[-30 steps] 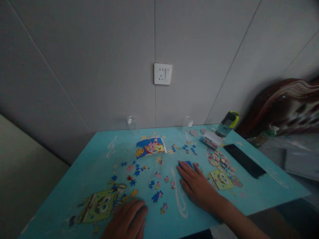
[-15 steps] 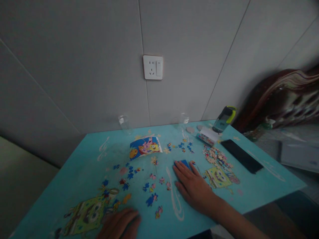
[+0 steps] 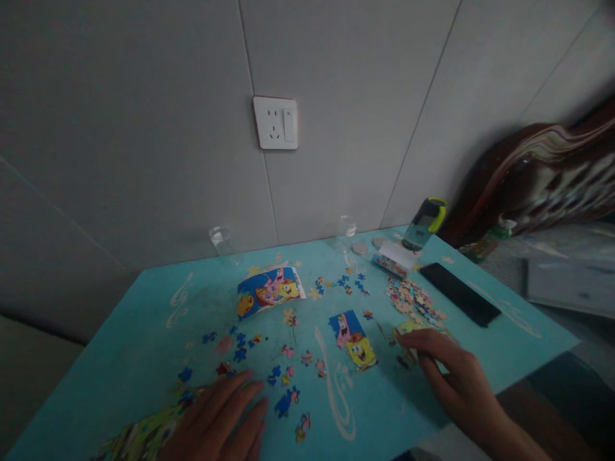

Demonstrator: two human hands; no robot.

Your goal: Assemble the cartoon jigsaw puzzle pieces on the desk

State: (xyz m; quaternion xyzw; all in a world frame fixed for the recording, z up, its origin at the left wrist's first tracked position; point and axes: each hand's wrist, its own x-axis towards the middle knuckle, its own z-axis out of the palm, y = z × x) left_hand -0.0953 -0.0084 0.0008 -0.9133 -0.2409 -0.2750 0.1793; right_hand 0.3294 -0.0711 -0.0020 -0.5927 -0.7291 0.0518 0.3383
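A joined block of jigsaw puzzle (image 3: 353, 340), blue with a pink and a yellow cartoon figure, lies flat at mid-table. To its right my right hand (image 3: 454, 368) is held over a yellow cartoon print on the tabletop, fingers bent and thumb apart, with nothing visible in it. My left hand (image 3: 218, 419) is low at the left, its fingers stretched out over the table and near loose puzzle pieces (image 3: 287, 402). More blue pieces (image 3: 240, 346) lie beyond its fingertips. Behind them rests a curled picture sheet (image 3: 269, 291) with the same cartoon figures.
A heap of puzzle pieces (image 3: 410, 299) lies at the right, beside a black phone-like slab (image 3: 460, 293). Farther back are a small open box (image 3: 394, 259), a bottle with a yellow-green handle (image 3: 423, 224) and two clear cups (image 3: 223, 243). A wall closes off the table's far side.
My right hand has left the puzzle block and moved right, uncovering it. My left hand has come a little farther onto the table, fingers more spread. The view has shifted slightly.
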